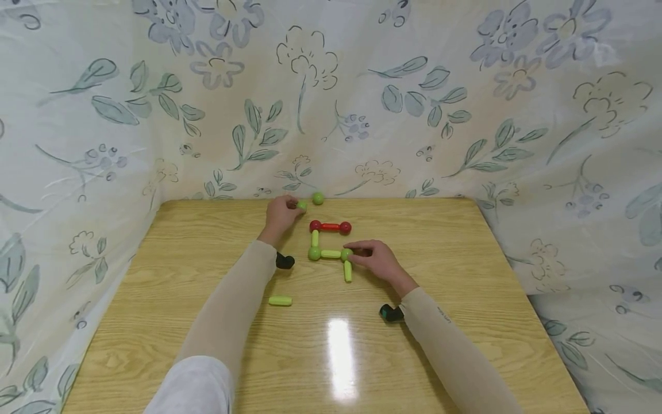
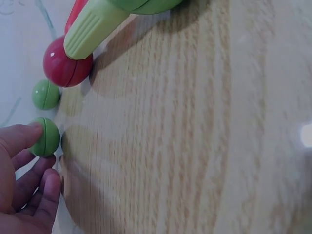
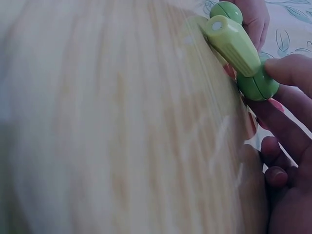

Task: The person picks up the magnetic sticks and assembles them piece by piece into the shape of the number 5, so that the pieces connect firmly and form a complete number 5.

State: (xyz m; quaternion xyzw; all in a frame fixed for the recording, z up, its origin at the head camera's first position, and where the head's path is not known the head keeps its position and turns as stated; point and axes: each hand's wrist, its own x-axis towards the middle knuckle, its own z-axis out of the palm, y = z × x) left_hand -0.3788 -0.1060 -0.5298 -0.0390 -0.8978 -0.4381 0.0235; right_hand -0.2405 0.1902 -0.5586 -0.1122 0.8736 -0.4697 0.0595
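Observation:
At the back of the table my left hand point(image 1: 281, 217) pinches a small green ball point(image 2: 50, 137) between thumb and fingers. Just beyond it sits another green ball point(image 1: 318, 198). My right hand point(image 1: 381, 261) holds the green corner ball point(image 3: 256, 87) of a joined chain between thumb and fingers. From that ball a yellow-green stick point(image 1: 348, 272) points toward me, its free end showing a round metal spot in the right wrist view. The chain continues through a yellow-green stick point(image 1: 331, 254), a green ball point(image 1: 314, 253), a yellow-green stick point(image 1: 315, 238), a red ball point(image 1: 315, 226), a red stick point(image 1: 330, 227) and another red ball point(image 1: 345, 228).
A loose yellow-green stick point(image 1: 280, 301) lies on the wooden table point(image 1: 217, 345) near the left forearm. Black wrist devices point(image 1: 285, 261) stick out from both sleeves. Floral cloth point(image 1: 331, 103) hangs behind the table and along its sides.

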